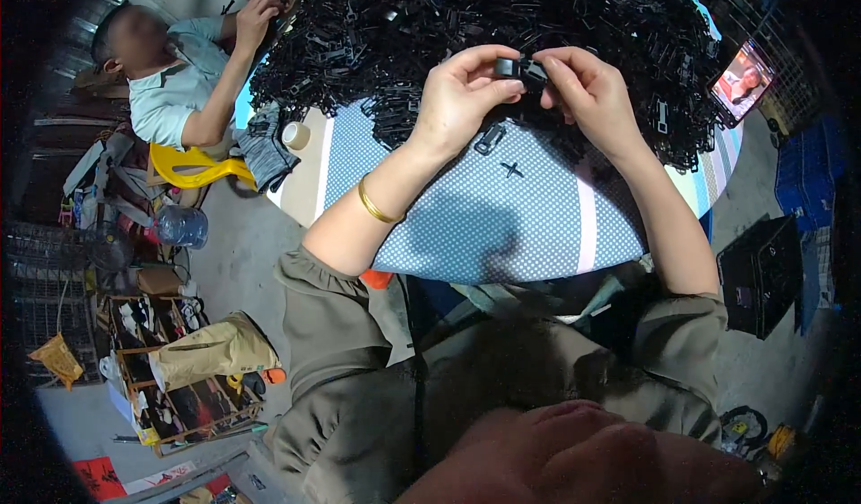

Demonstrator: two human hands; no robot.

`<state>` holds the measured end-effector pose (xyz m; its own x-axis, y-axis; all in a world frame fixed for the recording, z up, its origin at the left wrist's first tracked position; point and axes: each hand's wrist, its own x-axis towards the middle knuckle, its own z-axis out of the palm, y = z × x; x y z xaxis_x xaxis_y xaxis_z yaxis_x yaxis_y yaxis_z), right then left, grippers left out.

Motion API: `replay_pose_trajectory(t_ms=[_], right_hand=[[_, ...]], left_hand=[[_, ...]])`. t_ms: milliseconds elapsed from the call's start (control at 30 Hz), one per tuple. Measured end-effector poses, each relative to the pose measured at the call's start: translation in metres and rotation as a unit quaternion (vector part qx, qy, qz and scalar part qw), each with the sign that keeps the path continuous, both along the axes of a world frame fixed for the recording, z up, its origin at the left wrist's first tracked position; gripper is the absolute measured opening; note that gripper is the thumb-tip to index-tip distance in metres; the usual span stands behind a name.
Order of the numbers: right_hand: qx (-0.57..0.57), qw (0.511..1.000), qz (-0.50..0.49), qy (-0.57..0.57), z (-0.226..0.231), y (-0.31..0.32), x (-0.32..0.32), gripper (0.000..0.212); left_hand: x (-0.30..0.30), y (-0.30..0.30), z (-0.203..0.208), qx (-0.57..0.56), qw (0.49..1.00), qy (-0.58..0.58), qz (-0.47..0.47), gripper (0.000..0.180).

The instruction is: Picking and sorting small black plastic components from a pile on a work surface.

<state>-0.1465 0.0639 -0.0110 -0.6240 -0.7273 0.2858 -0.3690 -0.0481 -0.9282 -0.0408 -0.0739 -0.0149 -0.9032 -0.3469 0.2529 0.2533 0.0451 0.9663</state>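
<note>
My left hand (448, 100) pinches a small black plastic piece (508, 67) with a shiny flat face between thumb and fingers. Close to its right, my right hand (594, 99) is closed on another small black plastic part (535, 71), partly hidden by the fingertips. Both hands are over the near edge of a large heap of black plastic parts (395, 33). Below them on the patterned tablecloth (448, 226) lie a loose black buckle-like part (489, 139) and a small dark cross-shaped piece (512, 170).
At the left of the table a person (170, 82) handles something at the heap. A roll of tape (295, 134) sits by the table's left edge, near a yellow chair (197, 168). A lit screen (743, 82) stands at the right; a black box (762, 275) is on the floor.
</note>
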Motion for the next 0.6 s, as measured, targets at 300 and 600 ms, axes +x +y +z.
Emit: replay_pose_trajectory(t_ms=[300,600], right_hand=[[-0.017,0.991,-0.017,0.131,-0.006,-0.001,-0.002,0.020],[-0.017,0.900,-0.068,0.430,-0.014,-0.004,0.001,0.015]], left_hand=[[0.002,0.004,0.000,-0.005,0.999,-0.033,-0.019,0.034],[-0.003,0.012,-0.010,0.012,0.998,-0.029,-0.051,0.036]])
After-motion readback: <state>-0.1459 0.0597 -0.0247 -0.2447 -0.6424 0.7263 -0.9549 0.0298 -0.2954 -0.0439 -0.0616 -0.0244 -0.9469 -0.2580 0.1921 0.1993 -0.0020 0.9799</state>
